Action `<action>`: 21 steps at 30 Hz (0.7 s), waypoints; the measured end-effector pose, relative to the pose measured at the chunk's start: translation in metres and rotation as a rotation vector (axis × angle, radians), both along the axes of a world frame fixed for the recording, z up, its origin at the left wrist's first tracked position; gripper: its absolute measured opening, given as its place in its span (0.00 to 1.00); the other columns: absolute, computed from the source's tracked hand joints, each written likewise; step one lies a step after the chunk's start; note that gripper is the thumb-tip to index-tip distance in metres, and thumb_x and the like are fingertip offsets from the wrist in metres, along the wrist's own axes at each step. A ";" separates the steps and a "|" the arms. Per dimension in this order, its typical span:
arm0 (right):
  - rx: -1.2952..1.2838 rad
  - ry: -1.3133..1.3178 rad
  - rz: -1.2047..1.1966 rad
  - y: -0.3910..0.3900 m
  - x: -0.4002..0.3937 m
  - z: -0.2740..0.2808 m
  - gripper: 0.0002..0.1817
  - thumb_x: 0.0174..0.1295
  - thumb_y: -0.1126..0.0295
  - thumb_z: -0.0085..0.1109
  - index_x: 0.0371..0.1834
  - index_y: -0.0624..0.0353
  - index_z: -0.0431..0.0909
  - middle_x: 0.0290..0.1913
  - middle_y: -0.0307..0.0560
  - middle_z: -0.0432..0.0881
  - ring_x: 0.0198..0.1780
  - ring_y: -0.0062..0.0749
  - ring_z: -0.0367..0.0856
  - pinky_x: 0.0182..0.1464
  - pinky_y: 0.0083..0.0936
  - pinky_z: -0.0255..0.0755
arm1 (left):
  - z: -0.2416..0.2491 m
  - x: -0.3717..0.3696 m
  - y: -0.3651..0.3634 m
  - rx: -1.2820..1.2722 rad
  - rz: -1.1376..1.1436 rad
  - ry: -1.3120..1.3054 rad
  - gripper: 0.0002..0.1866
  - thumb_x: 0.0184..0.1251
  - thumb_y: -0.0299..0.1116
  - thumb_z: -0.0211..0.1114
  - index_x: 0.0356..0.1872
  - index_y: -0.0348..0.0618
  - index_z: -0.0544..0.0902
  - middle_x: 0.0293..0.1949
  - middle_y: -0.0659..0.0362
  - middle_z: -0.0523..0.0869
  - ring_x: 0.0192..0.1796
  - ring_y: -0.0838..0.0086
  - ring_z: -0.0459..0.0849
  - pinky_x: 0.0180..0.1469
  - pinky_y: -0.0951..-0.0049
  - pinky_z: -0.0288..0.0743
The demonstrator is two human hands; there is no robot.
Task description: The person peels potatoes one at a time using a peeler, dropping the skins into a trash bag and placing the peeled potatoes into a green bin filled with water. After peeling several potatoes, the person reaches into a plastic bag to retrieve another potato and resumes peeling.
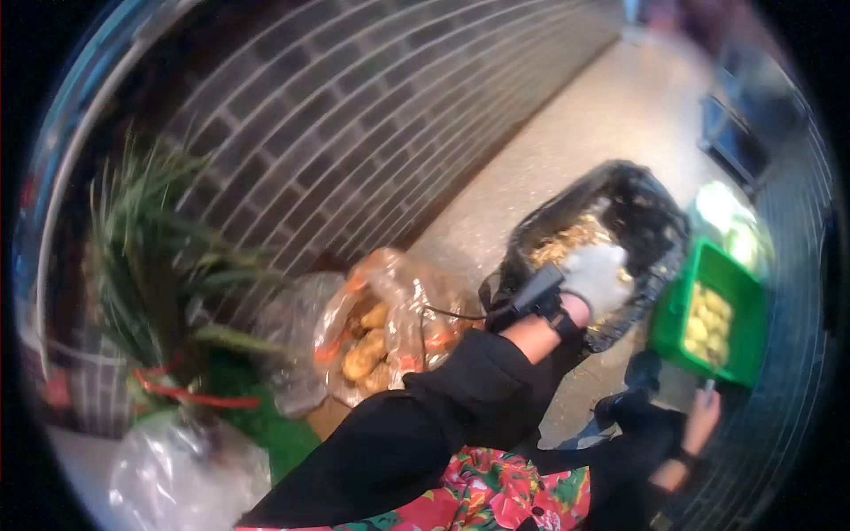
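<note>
Gripping small tool (pixel 709 386) in right hand (pixel 702 418), beside green crate (pixel 749 329) of potatoes (pixel 707 324); reaching over peelings (pixel 571 239) with gloved left hand (pixel 599 279), can't tell how wide.

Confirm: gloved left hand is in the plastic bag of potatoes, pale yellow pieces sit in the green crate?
No: head view shows the gloved left hand at the black-lined bin, not in the plastic bag of potatoes. Pale yellow pieces do sit in the green crate.
</note>
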State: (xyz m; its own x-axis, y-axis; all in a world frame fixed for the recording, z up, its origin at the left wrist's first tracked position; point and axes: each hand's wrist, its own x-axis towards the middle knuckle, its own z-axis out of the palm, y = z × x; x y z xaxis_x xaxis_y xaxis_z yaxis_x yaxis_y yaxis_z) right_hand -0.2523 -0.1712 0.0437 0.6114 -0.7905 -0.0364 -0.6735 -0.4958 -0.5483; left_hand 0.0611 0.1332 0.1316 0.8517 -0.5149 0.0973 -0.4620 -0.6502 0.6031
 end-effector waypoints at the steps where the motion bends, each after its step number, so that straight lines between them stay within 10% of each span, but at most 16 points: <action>1: -0.023 0.040 0.006 -0.008 0.007 -0.007 0.17 0.69 0.66 0.59 0.53 0.68 0.76 0.45 0.56 0.83 0.46 0.37 0.80 0.53 0.32 0.72 | 0.005 -0.002 0.006 0.012 -0.004 0.070 0.19 0.57 0.47 0.67 0.44 0.47 0.85 0.41 0.50 0.87 0.45 0.56 0.86 0.48 0.58 0.79; 6: -0.181 0.084 0.115 0.023 0.014 0.001 0.17 0.68 0.66 0.59 0.53 0.67 0.77 0.46 0.59 0.84 0.46 0.45 0.83 0.53 0.36 0.73 | 0.020 -0.060 0.061 -0.341 0.199 0.106 0.22 0.56 0.46 0.70 0.48 0.45 0.84 0.44 0.51 0.87 0.47 0.56 0.86 0.50 0.61 0.80; 11: -0.235 0.107 0.103 0.034 0.017 0.004 0.18 0.68 0.64 0.59 0.52 0.67 0.77 0.45 0.61 0.84 0.46 0.50 0.83 0.52 0.38 0.73 | -0.016 -0.066 0.161 -0.268 0.336 -0.301 0.19 0.57 0.42 0.69 0.48 0.44 0.82 0.43 0.51 0.86 0.45 0.55 0.84 0.51 0.62 0.78; 17: -0.195 0.069 0.106 0.025 0.016 -0.014 0.19 0.68 0.63 0.57 0.54 0.67 0.76 0.45 0.63 0.84 0.45 0.50 0.83 0.51 0.38 0.74 | -0.030 -0.079 0.325 -0.198 0.799 -0.080 0.20 0.61 0.41 0.67 0.50 0.42 0.80 0.45 0.46 0.85 0.49 0.53 0.84 0.55 0.58 0.76; 21: -0.175 0.040 0.123 0.021 0.024 -0.019 0.19 0.69 0.63 0.57 0.55 0.68 0.76 0.45 0.64 0.84 0.45 0.51 0.83 0.52 0.37 0.73 | -0.047 -0.135 0.385 0.512 0.682 0.279 0.23 0.65 0.48 0.64 0.53 0.42 0.79 0.46 0.44 0.85 0.51 0.47 0.83 0.53 0.54 0.77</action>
State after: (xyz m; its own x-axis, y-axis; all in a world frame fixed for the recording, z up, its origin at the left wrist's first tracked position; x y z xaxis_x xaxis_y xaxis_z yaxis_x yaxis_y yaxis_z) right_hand -0.2281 -0.1501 0.0248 0.7042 -0.7066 0.0690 -0.6217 -0.6607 -0.4206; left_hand -0.0738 0.5183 0.0842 0.9466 0.1886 -0.2614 0.2435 -0.9498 0.1965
